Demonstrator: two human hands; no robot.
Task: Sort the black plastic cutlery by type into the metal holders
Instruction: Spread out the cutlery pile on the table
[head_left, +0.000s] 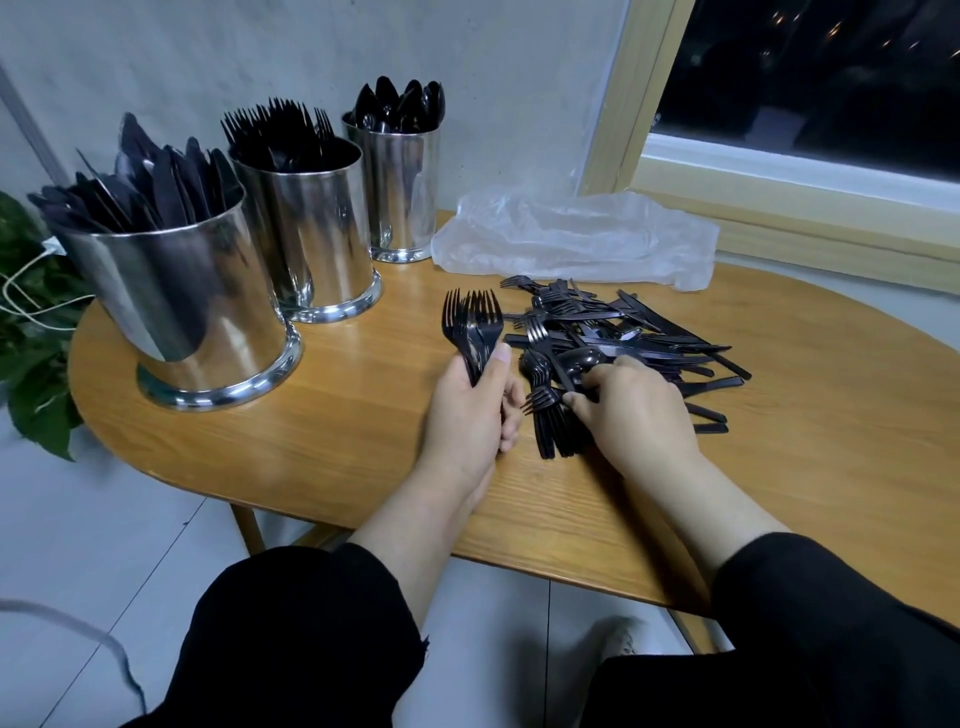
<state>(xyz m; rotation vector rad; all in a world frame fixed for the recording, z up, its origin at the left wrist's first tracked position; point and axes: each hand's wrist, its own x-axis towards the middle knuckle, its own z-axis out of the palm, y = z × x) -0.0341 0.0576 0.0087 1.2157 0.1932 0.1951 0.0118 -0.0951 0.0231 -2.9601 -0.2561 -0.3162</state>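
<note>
Left grip: left hand (467, 410) curls round a bunch of forks (474, 325), thumb pressed on the handles, tines fanned upward above the table (322, 447).
Right grip: right hand (631, 410) lies on the near edge of the loose pile (618, 343), thumb and fingers pinching cutlery there; a second cluster of forks (553, 421) lies under and beside its thumb.
Loose pile: black forks, knives and spoons mixed, lying flat at the middle of the table, just right of the left hand.
Knife holder (182, 301): nearest metal can, at the left edge of the table, packed with knives.
Fork holder (317, 234): middle can, just behind the first, tines up.
Spoon holder (405, 187): farthest can, by the wall, bowls up.
Plastic bag (576, 239): clear, crumpled, behind the pile, below the window frame (779, 218).
Off the table: green leaves (31, 364) and white cable at left.
</note>
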